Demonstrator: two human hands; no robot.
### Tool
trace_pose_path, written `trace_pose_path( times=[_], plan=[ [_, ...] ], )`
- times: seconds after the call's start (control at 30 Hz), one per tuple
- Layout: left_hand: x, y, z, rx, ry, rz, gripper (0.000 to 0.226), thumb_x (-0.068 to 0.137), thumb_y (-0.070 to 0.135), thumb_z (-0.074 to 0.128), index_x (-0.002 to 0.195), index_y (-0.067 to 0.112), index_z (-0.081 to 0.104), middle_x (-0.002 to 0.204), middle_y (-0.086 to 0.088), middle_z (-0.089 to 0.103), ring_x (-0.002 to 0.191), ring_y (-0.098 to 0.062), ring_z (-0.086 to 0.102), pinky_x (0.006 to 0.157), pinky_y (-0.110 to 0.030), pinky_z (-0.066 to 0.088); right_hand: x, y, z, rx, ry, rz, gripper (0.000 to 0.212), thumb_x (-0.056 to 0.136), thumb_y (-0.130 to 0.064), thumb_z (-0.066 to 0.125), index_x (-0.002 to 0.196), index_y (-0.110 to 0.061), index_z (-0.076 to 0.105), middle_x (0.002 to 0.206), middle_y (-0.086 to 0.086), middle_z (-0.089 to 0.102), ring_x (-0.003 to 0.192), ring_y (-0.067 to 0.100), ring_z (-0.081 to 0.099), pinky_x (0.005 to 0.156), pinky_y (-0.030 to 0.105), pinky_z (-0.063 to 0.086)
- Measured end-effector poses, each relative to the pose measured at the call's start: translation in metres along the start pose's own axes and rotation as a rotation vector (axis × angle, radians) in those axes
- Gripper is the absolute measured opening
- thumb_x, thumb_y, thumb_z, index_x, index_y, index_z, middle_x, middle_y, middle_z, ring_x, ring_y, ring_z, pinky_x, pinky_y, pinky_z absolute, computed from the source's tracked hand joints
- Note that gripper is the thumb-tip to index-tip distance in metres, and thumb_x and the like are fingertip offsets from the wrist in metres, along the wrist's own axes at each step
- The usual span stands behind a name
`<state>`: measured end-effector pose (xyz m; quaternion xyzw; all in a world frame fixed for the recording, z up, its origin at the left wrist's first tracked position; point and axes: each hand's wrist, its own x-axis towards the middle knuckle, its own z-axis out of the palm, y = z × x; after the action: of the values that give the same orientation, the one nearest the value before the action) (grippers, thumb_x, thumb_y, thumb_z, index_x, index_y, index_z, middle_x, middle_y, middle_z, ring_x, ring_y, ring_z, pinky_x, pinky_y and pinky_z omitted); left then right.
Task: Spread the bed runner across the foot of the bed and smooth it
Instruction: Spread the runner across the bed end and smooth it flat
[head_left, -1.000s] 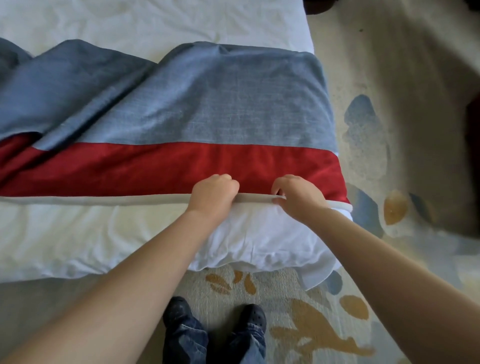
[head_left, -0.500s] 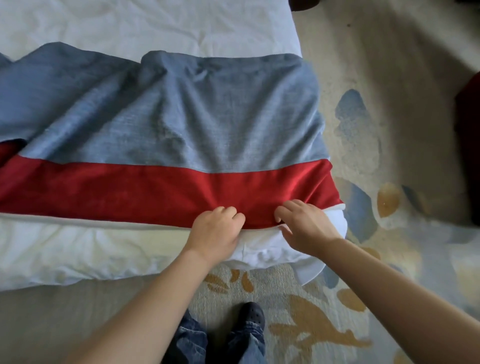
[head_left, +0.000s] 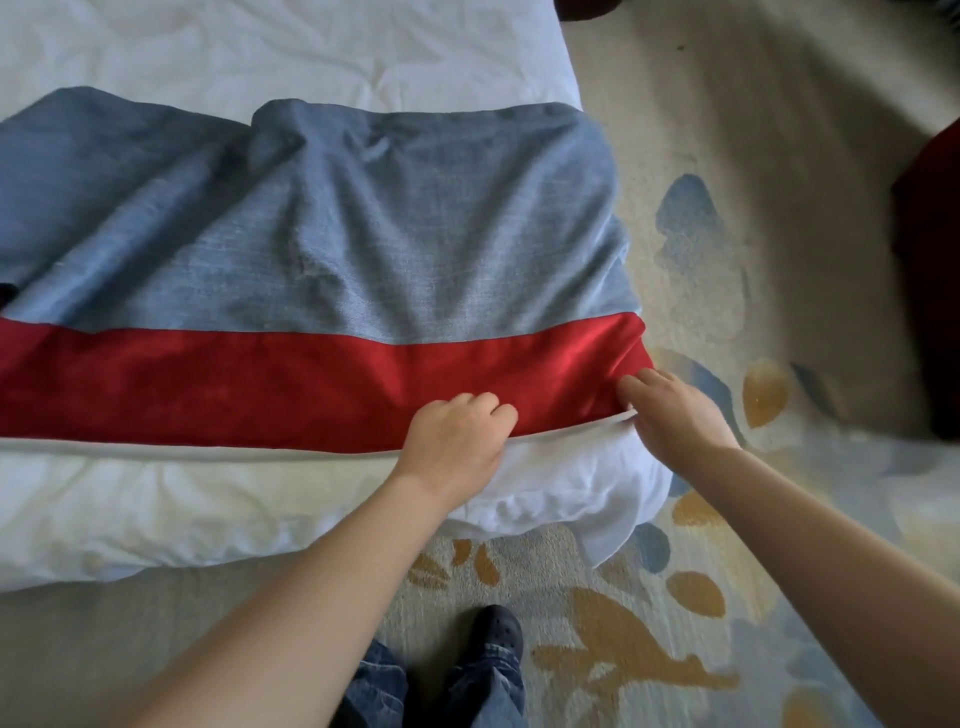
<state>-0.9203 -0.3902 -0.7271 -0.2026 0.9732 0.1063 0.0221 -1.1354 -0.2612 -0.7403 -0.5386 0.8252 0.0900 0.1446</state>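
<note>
The bed runner (head_left: 363, 249) lies across the foot of the bed, its grey-blue part rumpled in folds and its red band nearest me. Its pale hem runs just above the bare strip of white duvet (head_left: 182, 499). My left hand (head_left: 454, 441) grips that hem with curled fingers. My right hand (head_left: 675, 415) rests at the runner's right corner, fingers close together on the red. The thumb is hidden, so I cannot tell whether it pinches. To the right, past the bed's edge, lies open patterned carpet (head_left: 753, 260).
</note>
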Motion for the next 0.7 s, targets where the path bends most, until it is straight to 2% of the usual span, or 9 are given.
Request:
trace_pose_path(
  times=[0.07,0.17,0.2,0.23,0.33,0.43,0.5,0.63,0.7],
  plan=[
    [0.010,0.014,-0.003,0.033,0.012,0.033,0.026,0.054,-0.002,0.071,0.060,0.017,0.054,0.055,0.003,0.051,0.045,-0.018,0.049,0.041,-0.022,0.022,0.004,0.009,-0.012,-0.019,-0.006,-0.085,0.017,0.079,0.001,0.048,0.087,-0.013,0.053,0.082,0.002,0.051,0.079,0.025,0.054,0.060,0.038,0.049],
    [0.019,0.026,-0.001,0.032,0.085,0.020,0.028,0.047,-0.005,0.072,0.058,0.016,0.056,0.052,0.003,0.050,0.043,-0.017,0.048,0.038,-0.020,0.023,-0.005,0.032,-0.021,0.078,0.252,-0.073,0.011,0.073,0.001,0.062,0.081,-0.006,0.058,0.077,0.009,0.056,0.061,0.030,0.054,0.048,0.032,0.043],
    [0.021,0.029,0.000,0.024,0.095,0.013,0.028,0.047,-0.005,0.071,0.060,0.016,0.058,0.053,0.003,0.051,0.045,-0.017,0.049,0.038,-0.021,0.024,-0.014,0.036,-0.019,0.096,0.278,-0.043,0.011,0.073,0.001,0.063,0.080,-0.007,0.059,0.076,0.009,0.056,0.059,0.029,0.054,0.047,0.030,0.041],
    [0.022,0.031,0.001,0.018,0.082,0.021,0.028,0.047,-0.005,0.071,0.060,0.016,0.058,0.054,0.003,0.051,0.046,-0.018,0.049,0.038,-0.020,0.025,-0.023,0.038,-0.012,0.073,0.217,-0.026,0.013,0.075,0.000,0.061,0.083,-0.010,0.060,0.078,0.006,0.057,0.062,0.028,0.054,0.049,0.031,0.042],
    [0.022,0.036,0.007,0.051,-0.050,0.071,0.032,0.050,-0.006,0.072,0.067,0.017,0.057,0.063,0.004,0.053,0.053,-0.018,0.051,0.042,-0.022,0.025,-0.044,0.030,0.020,-0.013,-0.135,0.008,0.018,0.084,-0.007,0.053,0.092,-0.023,0.056,0.086,-0.006,0.057,0.079,0.017,0.056,0.064,0.029,0.049],
    [0.016,0.031,0.019,0.053,-0.140,0.023,0.031,0.070,-0.005,0.059,0.083,0.020,0.048,0.079,0.005,0.044,0.072,-0.018,0.048,0.049,-0.028,0.024,-0.036,0.023,0.027,0.019,-0.145,0.088,0.023,0.080,0.000,0.046,0.086,-0.021,0.053,0.084,-0.006,0.055,0.083,0.017,0.056,0.062,0.030,0.048],
    [0.009,0.024,0.013,0.060,-0.141,-0.018,0.029,0.073,-0.003,0.056,0.081,0.022,0.044,0.077,0.006,0.038,0.072,-0.019,0.049,0.049,-0.029,0.023,-0.030,0.020,0.022,-0.001,-0.173,0.087,0.025,0.077,0.002,0.043,0.084,-0.021,0.050,0.081,-0.007,0.050,0.082,0.019,0.055,0.057,0.030,0.042],
    [-0.009,-0.001,0.002,0.067,-0.118,-0.038,0.021,0.065,0.008,0.068,0.069,0.020,0.051,0.066,0.006,0.052,0.058,-0.018,0.052,0.043,-0.025,0.026,-0.025,0.012,0.009,-0.036,-0.193,-0.018,0.009,0.077,-0.022,0.054,0.085,-0.024,0.051,0.084,-0.008,0.052,0.083,0.016,0.055,0.058,0.026,0.037],
    [-0.020,-0.016,0.002,0.049,-0.153,-0.094,0.011,0.076,0.013,0.061,0.077,0.021,0.053,0.075,0.006,0.055,0.067,-0.016,0.054,0.047,-0.028,0.033,-0.025,0.008,0.004,-0.029,-0.189,-0.058,0.014,0.075,-0.029,0.054,0.088,-0.024,0.054,0.086,-0.008,0.055,0.080,0.015,0.055,0.060,0.025,0.039]
  ],
)
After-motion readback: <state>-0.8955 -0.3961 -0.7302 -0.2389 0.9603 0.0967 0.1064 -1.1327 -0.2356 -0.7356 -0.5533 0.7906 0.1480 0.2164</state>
